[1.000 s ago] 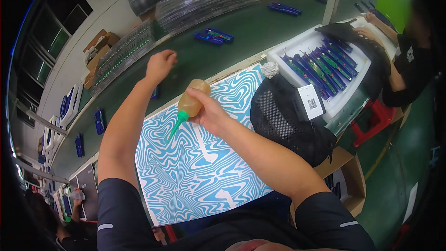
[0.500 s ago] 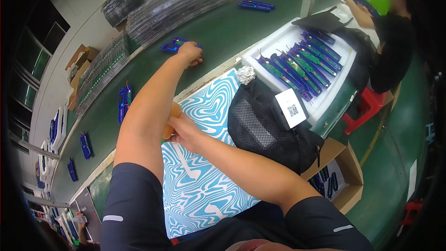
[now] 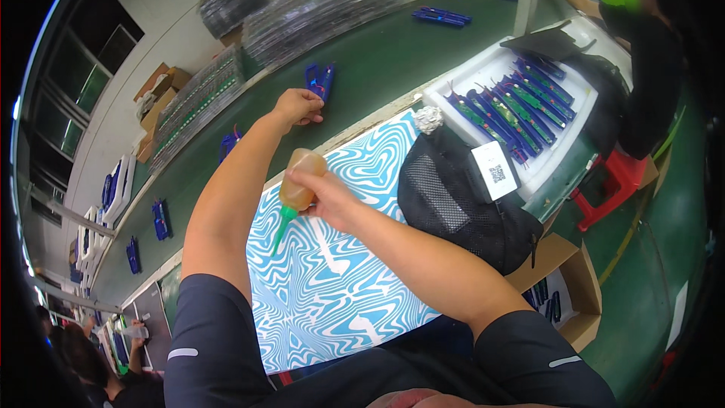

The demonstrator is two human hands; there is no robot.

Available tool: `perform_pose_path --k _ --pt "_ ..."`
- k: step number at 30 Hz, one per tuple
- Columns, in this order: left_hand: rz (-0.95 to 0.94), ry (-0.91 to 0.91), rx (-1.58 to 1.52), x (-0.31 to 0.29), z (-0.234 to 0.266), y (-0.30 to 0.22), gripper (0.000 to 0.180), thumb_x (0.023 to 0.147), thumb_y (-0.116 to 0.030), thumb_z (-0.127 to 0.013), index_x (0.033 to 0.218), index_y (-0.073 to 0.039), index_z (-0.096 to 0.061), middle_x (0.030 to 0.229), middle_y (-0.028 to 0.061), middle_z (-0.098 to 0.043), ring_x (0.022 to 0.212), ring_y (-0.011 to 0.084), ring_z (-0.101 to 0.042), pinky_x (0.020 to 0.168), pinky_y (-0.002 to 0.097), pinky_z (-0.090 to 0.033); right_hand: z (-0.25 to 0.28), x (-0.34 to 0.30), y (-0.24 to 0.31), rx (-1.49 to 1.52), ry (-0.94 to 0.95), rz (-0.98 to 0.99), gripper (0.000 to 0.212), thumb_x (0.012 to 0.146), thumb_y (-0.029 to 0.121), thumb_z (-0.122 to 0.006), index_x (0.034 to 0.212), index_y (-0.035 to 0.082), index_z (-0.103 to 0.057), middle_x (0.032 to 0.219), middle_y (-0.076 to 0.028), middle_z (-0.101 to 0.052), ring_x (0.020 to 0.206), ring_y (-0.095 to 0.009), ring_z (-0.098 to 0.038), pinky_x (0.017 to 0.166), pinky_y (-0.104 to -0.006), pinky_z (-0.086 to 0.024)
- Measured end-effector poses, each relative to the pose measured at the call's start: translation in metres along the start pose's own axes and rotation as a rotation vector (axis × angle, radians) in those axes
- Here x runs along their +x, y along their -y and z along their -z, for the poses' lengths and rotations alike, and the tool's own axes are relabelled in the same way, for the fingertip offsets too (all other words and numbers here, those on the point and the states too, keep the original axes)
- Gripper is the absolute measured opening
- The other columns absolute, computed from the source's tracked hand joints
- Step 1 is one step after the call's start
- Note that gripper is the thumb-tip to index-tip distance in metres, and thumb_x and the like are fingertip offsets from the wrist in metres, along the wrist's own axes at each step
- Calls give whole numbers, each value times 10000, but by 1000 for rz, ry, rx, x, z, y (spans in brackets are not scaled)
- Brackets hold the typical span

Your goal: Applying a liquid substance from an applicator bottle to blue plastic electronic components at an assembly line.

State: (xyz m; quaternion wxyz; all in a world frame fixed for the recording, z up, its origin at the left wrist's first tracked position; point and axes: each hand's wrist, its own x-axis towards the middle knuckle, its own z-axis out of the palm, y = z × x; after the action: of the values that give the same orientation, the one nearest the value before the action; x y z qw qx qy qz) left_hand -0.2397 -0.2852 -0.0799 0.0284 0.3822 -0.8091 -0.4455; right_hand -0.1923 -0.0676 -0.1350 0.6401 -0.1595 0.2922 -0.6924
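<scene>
My left hand [image 3: 299, 108] reaches over the green belt, fingers pinched at the near end of a blue plastic casing [image 3: 321, 83] with red wire on it. The exact contact is partly hidden by my fingers. In my right hand [image 3: 323, 195] is a squeeze bottle [image 3: 303, 174] of amber liquid, tilted so its long green nozzle [image 3: 284, 228] points downward. The bottle hangs above a sheet with a blue-and-white wavy pattern [image 3: 343, 272].
A white foam tray [image 3: 547, 185] holding several blue casings with green boards lies to the right. Before it sit a black mesh bag [image 3: 453, 196] and a crumpled foil ball [image 3: 428, 119]. A cardboard box [image 3: 578, 287] stands lower right. More casings [image 3: 161, 219] lie along the belt [image 3: 377, 68].
The casing by my left hand has turned from lying crosswise to pointing away from me. My right hand's bottle, mostly hidden behind my left arm before, now shows fully with its nozzle down.
</scene>
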Motion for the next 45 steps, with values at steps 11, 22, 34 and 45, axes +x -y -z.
perform_pose_path --k 11,22,34,45 --pt "-325 -364 338 -150 42 78 302 769 -271 -846 884 -14 -736 812 112 -745 727 179 -706 685 309 -531 -2 -6 8 130 153 116 617 933 377 -717 1352 40 -415 1147 -165 -620 1028 -292 -674 880 -409 -586" --pt "-475 -533 164 -307 -9 138 403 767 -109 -846 1136 -17 -711 998 133 -747 860 230 -721 767 328 -560 -25 -35 24 115 30 273 653 929 363 -728 1387 76 -361 1194 -190 -588 1087 -316 -652 899 -381 -600" --pt "-476 -454 184 -335 -13 166 602 755 -253 -872 1285 -63 -660 1002 104 -768 894 269 -697 857 376 -485 -44 -42 -7 -327 -106 522 592 930 331 -727 1347 40 -424 1235 -175 -558 1193 -287 -601 997 -408 -535" --pt "-541 -470 234 -335 -12 174 579 783 -326 -850 1276 -78 -674 952 83 -766 815 240 -637 824 372 -452 -52 -50 -32 -686 -28 657 546 919 314 -741 1300 13 -491 1201 -185 -646 1098 -295 -684 944 -394 -563"
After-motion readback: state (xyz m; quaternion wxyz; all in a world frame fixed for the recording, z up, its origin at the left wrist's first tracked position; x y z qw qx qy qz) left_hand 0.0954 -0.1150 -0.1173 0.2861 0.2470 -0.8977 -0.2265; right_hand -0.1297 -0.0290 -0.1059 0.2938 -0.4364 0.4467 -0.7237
